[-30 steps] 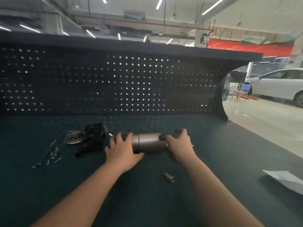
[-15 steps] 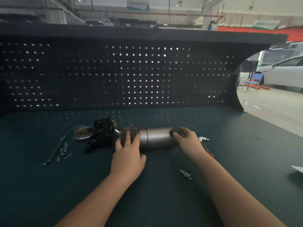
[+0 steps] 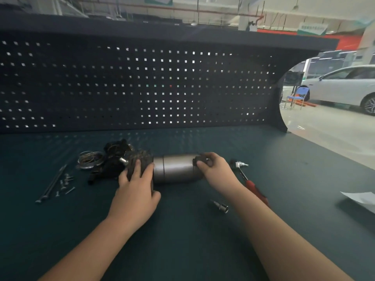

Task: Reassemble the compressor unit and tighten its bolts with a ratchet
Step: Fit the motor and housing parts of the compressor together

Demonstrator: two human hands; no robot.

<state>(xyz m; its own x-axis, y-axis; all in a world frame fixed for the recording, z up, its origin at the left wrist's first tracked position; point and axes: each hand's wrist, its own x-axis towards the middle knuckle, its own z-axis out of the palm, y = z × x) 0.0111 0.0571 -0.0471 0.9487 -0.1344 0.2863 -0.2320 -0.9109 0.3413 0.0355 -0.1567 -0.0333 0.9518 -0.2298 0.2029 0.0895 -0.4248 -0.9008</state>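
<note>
The compressor unit [image 3: 176,168], a grey metal cylinder with a dark ribbed left end, lies on its side on the dark green bench. My left hand [image 3: 136,191] grips the ribbed left end, fingers over its top. My right hand [image 3: 218,169] holds the dark fitting at the right end with curled fingers. A red-handled ratchet [image 3: 248,179] lies just right of my right wrist, partly hidden by my forearm. A loose chrome socket [image 3: 220,206] lies in front of the unit. Long bolts [image 3: 51,183] and small screws [image 3: 66,184] lie at the left.
A dark housing part [image 3: 113,159] and a metal ring [image 3: 89,159] sit left of the unit. A perforated back panel [image 3: 142,88] closes the bench's rear. A white paper [image 3: 359,199] lies at the right edge. Beyond the bench are a parked white car [image 3: 345,86] and a blue chair [image 3: 297,97].
My view has tilted down and left, bringing the ratchet into sight. Both hands stay on the unit's ends; my right hand has shifted round the right fitting.
</note>
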